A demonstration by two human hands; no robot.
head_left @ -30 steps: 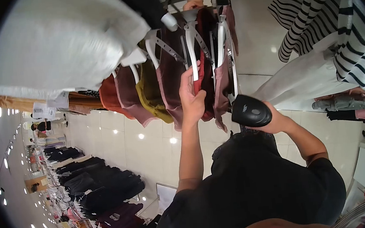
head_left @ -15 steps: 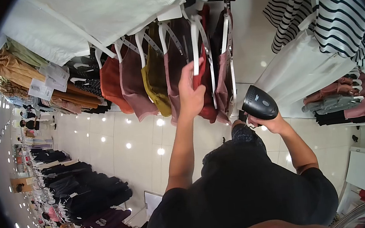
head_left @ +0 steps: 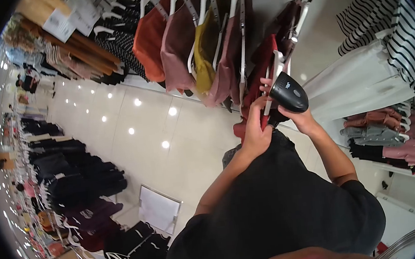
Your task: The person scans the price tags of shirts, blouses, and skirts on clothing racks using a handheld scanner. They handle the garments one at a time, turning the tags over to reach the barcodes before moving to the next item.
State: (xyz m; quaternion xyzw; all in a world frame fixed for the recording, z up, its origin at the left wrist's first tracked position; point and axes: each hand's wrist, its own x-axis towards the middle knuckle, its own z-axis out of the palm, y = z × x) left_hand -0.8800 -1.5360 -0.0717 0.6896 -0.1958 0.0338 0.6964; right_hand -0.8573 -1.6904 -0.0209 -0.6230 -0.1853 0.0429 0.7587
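I see the left hand (head_left: 256, 130) clenched on a dark red hanging garment (head_left: 266, 56), right hand (head_left: 301, 119) gripping a black handheld barcode scanner (head_left: 289, 92) just beside it

Black scanner (head_left: 289, 92) against a deep red garment (head_left: 262, 62) on a white hanger (head_left: 277, 64). Next along: mustard yellow top (head_left: 204, 57), dusty mauve top (head_left: 176, 42), rust orange top (head_left: 149, 40). Black-and-white striped tops (head_left: 400, 26), plain white garment (head_left: 358, 85), cream floor (head_left: 179, 147) too.

Scanner (head_left: 289, 93) front hidden, striped tops (head_left: 401, 36) cropped, tags (head_left: 81, 12) unreadable
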